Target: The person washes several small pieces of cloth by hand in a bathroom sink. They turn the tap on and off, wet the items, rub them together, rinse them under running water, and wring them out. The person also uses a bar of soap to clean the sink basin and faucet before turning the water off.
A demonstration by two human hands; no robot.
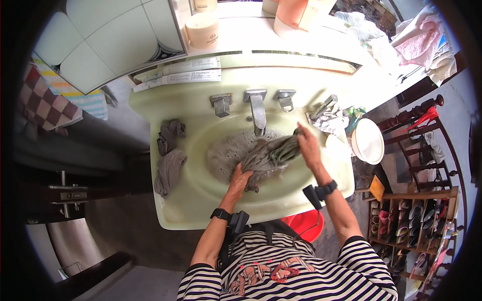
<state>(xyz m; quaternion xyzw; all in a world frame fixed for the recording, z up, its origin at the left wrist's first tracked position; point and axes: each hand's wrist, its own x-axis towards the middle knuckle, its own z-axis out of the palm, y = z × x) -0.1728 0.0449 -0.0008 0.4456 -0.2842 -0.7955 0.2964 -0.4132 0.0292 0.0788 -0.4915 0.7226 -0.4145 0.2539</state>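
Note:
A wet grey-green cloth [273, 152] is stretched slantwise over the basin of a pale green sink [177, 216]. My left hand [238, 180] grips its lower left end, close to the water. Higher up and to the right, my right hand [308, 145] is closed around the other end. Beneath the cloth lies cloudy, foamy water [226, 152]. A metal faucet [258, 113] reaches over the basin just behind the cloth. On the sink's left ledge lie a crumpled grey cloth [170, 171] and a darker one [171, 135].
White tubes [180, 78] rest on the back ledge at the left. A small crumpled cloth [331, 122] lies at the right back corner, beside a white bowl [369, 141]. Under the front edge stands a red bucket [310, 225]. A wooden shoe rack [410, 222] is at the right.

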